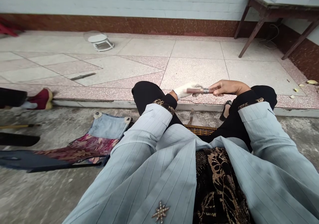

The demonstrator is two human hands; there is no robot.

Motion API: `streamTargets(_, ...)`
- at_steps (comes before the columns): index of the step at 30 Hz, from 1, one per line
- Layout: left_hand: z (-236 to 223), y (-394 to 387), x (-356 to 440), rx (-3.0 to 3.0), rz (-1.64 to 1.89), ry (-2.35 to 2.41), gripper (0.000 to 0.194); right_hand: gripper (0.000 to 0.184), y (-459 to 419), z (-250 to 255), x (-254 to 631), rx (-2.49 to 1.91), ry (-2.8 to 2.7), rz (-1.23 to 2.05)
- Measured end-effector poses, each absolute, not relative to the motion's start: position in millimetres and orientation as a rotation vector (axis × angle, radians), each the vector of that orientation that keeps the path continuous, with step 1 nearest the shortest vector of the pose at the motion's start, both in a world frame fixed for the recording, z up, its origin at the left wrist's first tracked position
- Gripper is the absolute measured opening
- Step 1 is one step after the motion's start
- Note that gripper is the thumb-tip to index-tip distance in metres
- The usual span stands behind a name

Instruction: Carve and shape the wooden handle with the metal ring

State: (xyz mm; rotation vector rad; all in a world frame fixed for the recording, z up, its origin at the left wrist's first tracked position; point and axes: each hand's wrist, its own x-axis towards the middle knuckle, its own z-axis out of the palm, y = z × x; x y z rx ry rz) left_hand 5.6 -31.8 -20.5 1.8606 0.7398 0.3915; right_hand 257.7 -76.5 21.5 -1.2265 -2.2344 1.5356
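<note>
My left hand (188, 90), in a white knit glove, is closed round a slim brown wooden handle (195, 91) held level above my lap. Silvery wire (206, 90) is wound in a tight coil near the handle's right end. My bare right hand (225, 87) pinches that end just past the coil, thumb below and fingers above. What lies inside its fingertips is hidden. Below my hands, between my knees, a curved tool (191, 116) leans at the step, its kind unclear. A yellow-and-black woven piece (200, 130) shows under my lap.
A terrazzo step (196, 64) runs ahead, bearing a long thin tool (83, 76) and a small white stool (102, 42). Patterned cloth (97, 144) lies left, near another person's red shoe (42, 99). A wooden table (264, 10) stands far right; peel-like scraps (311, 82) lie below it.
</note>
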Motion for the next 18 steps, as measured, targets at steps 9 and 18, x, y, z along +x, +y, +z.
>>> streamTargets(9, -17.6, -34.7, 6.9, 1.851, 0.417, 0.721, 0.022, 0.037, -61.5, 12.4, 258.3, -1.712, -1.702, 0.986)
streamTargets(18, -22.6, -30.4, 7.3, 2.078, 0.333, 0.740, 0.020, 0.039, -56.6, 3.2, 258.8, -2.086, -2.292, 0.872)
